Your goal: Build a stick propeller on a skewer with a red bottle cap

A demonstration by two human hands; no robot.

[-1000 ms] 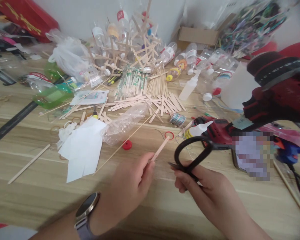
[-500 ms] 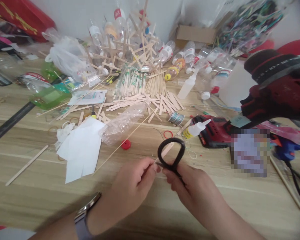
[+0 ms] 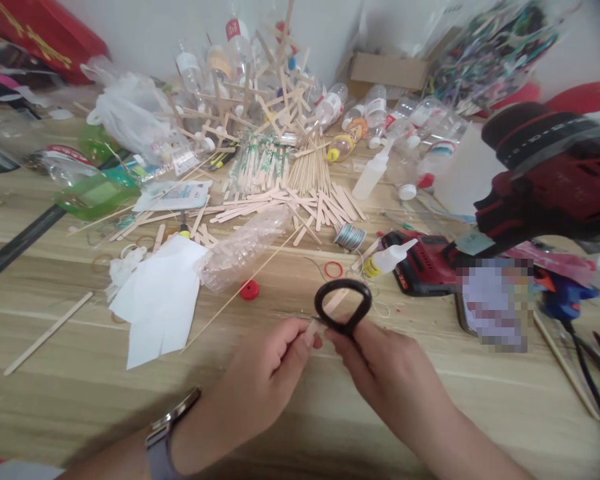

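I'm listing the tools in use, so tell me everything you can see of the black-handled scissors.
The scissors are held in the right hand, above the table. One large, rounded handle loop rises above the fingers, smooth and black, perhaps plastic or coated metal; any second loop is hidden. Little of the blades shows, only a small dark part at the wooden stick by the left hand's fingertips. Whether they are open or closed, I cannot tell.

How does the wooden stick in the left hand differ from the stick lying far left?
The held stick is pinched in the left hand; the loose stick lies flat on the table, untouched. The held stick is partly hidden by the black scissors, while the loose stick shows its full length. Both are pale wood.
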